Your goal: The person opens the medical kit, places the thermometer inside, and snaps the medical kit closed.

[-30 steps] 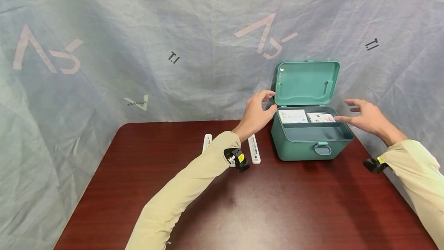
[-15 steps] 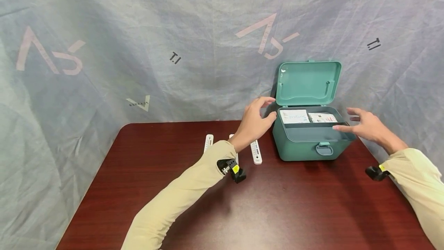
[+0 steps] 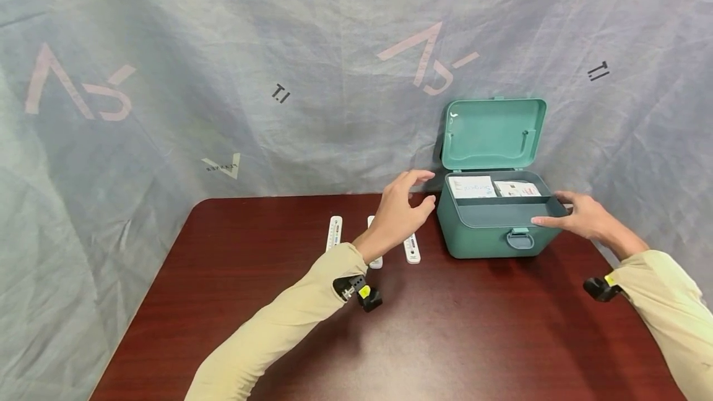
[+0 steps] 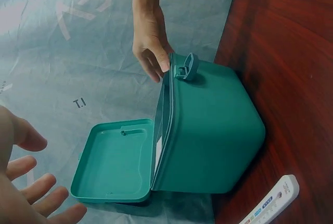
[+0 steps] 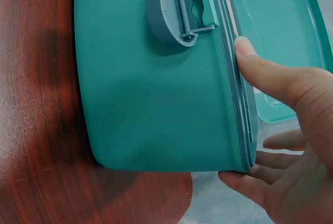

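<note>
A green storage box stands at the table's back right, its hinged lid raised. Its shallow grey inner tray lies in front of a white box marked "Surgical" and some white packets. My right hand grips the right front corner, thumb on the front rim and fingers at the side below the rim. My left hand hovers left of the storage box, fingers spread and thumb apart, touching nothing. The front clasp hangs from the front rim.
Three white strips with printed scales, like thermometers, lie left of the storage box: one at left, a middle one partly under my left wrist, and one at right. A grey cloth hangs behind the dark red table.
My right hand has come down from above the storage box's right side onto its corner. The left hand has drawn back left and lower, away from the lid. The storage box stays put.
</note>
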Demonstrator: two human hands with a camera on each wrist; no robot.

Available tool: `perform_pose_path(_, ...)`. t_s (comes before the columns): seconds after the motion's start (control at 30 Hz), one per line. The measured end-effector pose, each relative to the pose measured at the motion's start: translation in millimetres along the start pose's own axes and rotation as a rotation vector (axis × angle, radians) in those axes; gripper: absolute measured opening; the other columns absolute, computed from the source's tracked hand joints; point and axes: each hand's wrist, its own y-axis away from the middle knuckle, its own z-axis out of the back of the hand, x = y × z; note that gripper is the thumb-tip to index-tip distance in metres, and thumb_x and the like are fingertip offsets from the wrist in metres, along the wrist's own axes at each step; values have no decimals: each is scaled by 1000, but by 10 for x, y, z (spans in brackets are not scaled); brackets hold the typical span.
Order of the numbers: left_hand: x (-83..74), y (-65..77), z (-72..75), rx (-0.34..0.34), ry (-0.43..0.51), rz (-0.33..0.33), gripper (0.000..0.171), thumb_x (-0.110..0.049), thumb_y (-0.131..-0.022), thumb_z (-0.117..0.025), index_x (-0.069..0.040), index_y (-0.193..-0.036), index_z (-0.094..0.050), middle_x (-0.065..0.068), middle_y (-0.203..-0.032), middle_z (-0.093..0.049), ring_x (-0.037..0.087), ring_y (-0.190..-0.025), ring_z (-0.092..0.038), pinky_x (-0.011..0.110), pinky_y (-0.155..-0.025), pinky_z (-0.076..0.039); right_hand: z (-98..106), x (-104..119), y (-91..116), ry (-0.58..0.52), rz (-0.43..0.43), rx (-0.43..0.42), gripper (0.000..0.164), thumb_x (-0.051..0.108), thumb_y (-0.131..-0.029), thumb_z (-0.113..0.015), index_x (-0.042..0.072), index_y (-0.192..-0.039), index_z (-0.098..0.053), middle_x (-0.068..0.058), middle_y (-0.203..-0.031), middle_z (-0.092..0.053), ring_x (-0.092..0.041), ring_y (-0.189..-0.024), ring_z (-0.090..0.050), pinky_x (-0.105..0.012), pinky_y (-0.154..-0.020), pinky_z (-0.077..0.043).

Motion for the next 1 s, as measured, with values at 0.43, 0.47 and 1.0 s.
perform_pose_path(0.43,154,258,84,-22,24,47,37,-10,-83,-65,-14,-120,-61,-3,-114,-60,15,-108,-55,26,-84,-47,13,-15,-24,18,-48,43,103,53,-82,-66,-16,-142,-17,-47,-130,-30,-55,-115,-38,-60,-86,-41)
perform_pose_path(0.47,165,271,96,-26,26,50,36,-10,-84,-65,-14,-120,-61,-3,-115,-60,15,-108,-55,27,-84,-48,16,-16,-22,21,-50,45,103,53,-82,-66,-16,-142,-17,-47,-130,-30,-55,-116,-38,-60,-86,-41)
perform_pose_path(1.0,290,459,264,-111,61,123,34,-7,-83,-65,-13,-116,-62,-1,-110,-62,17,-106,-58,28,-80,-50,27,-2,-8,8,-72,59,106,57,-81,-65,-14,-143,-16,-48,-132,-26,-58,-118,-33,-63,-88,-38)
